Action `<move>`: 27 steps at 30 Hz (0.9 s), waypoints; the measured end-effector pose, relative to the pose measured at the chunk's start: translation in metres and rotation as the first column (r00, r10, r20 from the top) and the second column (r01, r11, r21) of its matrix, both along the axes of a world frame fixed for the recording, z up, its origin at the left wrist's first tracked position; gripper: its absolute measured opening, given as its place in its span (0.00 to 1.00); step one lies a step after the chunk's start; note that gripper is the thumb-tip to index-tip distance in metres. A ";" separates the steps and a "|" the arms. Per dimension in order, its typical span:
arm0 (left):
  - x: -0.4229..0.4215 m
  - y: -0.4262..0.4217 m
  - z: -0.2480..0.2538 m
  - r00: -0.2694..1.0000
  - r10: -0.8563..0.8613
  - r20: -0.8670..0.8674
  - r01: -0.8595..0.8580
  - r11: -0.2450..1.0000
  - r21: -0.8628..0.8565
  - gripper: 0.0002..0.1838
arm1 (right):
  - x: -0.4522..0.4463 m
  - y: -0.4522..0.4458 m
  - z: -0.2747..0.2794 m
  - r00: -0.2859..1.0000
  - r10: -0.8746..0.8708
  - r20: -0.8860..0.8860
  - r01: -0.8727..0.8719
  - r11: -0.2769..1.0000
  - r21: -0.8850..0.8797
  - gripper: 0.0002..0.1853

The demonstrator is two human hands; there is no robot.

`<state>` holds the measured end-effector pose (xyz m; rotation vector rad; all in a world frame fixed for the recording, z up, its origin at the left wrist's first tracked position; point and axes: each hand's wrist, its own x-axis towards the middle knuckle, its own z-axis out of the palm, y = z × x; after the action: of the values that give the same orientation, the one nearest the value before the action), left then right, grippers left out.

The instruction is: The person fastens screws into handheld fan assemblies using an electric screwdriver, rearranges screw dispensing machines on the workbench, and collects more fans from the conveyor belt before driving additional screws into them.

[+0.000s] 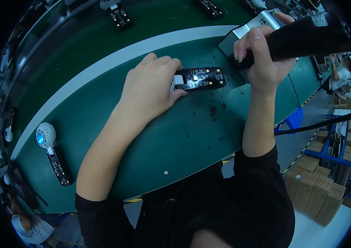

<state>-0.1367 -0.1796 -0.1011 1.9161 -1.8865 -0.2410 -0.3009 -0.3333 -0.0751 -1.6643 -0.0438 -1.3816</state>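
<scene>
My left hand (152, 80) is closed round the near end of a black handheld device with an exposed circuit board (203, 78), lying flat on the green bench. A pale part of the device shows between thumb and fingers; the rest of that end is hidden. My right hand (265, 56) grips a thick black electric screwdriver (307, 36), tilted beside a silver box with dark lettering (262, 21). The screwdriver's tip cannot be made out. Small dark bits (213, 110) are scattered on the bench below the device.
A similar device with a round white head (47, 135) lies at the left. More such devices (119, 18) sit on the far dark green strip beyond the pale curved band (101, 60). A black cable (328, 122) crosses at right. Cartons (314, 186) and a seated person (341, 74) are beyond.
</scene>
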 end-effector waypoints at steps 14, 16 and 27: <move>0.000 0.002 -0.001 1.000 0.001 0.005 -0.001 1.000 -0.018 0.23 | -0.003 0.003 -0.006 0.982 -0.160 -0.101 0.160 0.987 -0.009 0.08; 0.000 0.002 -0.002 1.000 0.002 0.011 -0.002 1.000 -0.024 0.23 | -0.010 0.002 -0.006 0.972 -0.180 -0.153 0.178 0.984 -0.026 0.20; 0.000 0.001 -0.003 1.000 0.002 0.028 -0.002 1.000 -0.016 0.23 | -0.017 0.011 0.000 0.922 -0.265 -0.281 0.263 0.964 -0.045 0.23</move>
<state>-0.1369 -0.1781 -0.1041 1.9205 -1.8987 -0.1988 -0.3174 -0.3218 -0.0747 -1.9124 0.3560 -1.3208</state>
